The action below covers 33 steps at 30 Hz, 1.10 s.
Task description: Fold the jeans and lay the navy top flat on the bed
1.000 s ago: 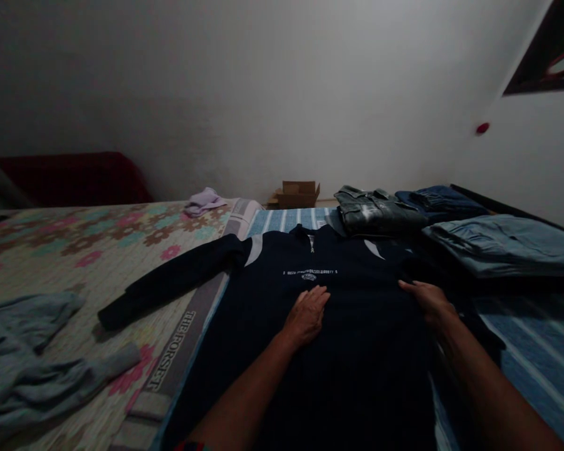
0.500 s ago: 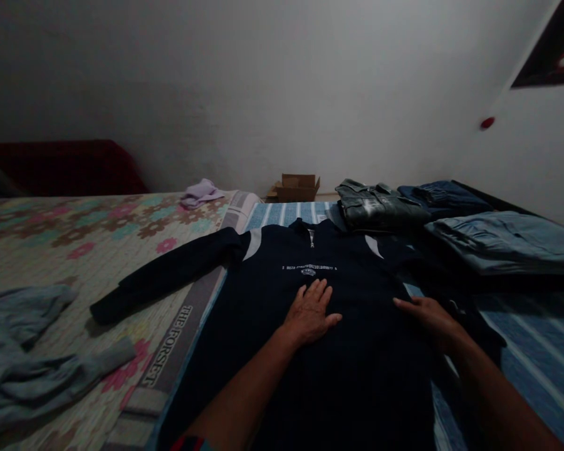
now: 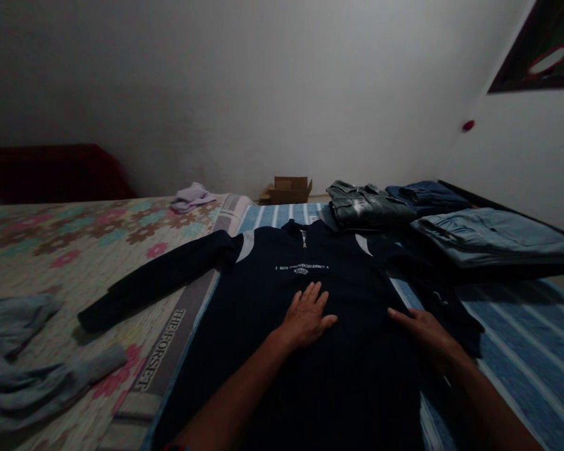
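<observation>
A dark navy long-sleeved pullover [image 3: 263,300] with a short neck zip lies spread out, its collar pointing away from me. White panels mark both shoulders, and small lettering runs across the chest. My left hand [image 3: 306,316] rests flat on the chest just below the lettering, fingers spread. At the right side of the body, near the sleeve, is my right hand [image 3: 425,329]; its thumb side points inward over the cloth and its other fingers are partly hidden. One sleeve stretches out to the left, while the other lies down along the right side.
A striped blue cloth [image 3: 507,332] lies under the pullover, beside a flowered bedcover [image 3: 136,250]. Folded grey-green garment [image 3: 371,207], dark blue jeans [image 3: 427,193] and light blue jeans [image 3: 493,235] lie at right. Grey clothing [image 3: 32,376], a lilac cloth [image 3: 192,197] and a cardboard box [image 3: 289,190] are around.
The view has shifted slightly, so everything sits a little further left. My left hand stays flat on the pullover, and my right hand remains at its right side.
</observation>
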Each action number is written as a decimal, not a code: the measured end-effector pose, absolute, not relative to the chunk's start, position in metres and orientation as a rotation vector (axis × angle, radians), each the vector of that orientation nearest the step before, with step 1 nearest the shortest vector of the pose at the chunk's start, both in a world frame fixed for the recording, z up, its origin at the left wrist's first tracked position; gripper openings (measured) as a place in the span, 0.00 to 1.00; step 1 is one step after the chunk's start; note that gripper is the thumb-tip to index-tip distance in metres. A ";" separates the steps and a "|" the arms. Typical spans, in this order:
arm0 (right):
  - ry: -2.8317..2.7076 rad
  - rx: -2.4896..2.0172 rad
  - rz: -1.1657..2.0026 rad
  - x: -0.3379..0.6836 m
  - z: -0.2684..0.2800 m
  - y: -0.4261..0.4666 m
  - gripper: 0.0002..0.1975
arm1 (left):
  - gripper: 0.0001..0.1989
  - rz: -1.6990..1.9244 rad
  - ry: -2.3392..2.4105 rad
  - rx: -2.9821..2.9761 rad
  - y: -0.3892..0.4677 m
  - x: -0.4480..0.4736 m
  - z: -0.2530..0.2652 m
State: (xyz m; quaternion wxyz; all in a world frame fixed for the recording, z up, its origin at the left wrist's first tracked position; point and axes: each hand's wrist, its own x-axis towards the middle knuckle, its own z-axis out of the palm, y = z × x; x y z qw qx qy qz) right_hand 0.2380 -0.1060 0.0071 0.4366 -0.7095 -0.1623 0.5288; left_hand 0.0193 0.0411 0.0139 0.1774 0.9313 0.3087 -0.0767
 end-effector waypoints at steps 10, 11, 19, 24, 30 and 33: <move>-0.353 -1.674 1.277 0.219 0.016 -0.140 0.16 | 0.36 -0.156 0.763 2.742 0.025 0.020 -0.005; -0.378 -1.669 1.293 0.217 0.019 -0.141 0.16 | 0.35 -0.160 0.768 2.742 0.025 0.020 -0.003; -0.527 -1.631 1.342 0.196 0.016 -0.157 0.20 | 0.35 -0.208 0.725 2.655 0.007 0.021 0.010; -0.500 -1.653 1.349 0.198 0.013 -0.166 0.19 | 0.36 -0.119 0.697 2.733 0.000 0.018 -0.008; -0.574 -1.538 1.441 0.192 0.012 -0.175 0.25 | 0.37 -0.094 0.701 2.755 0.001 0.017 -0.015; -0.635 -1.600 1.456 0.193 0.007 -0.182 0.23 | 0.38 -0.098 0.706 2.743 0.000 0.017 -0.013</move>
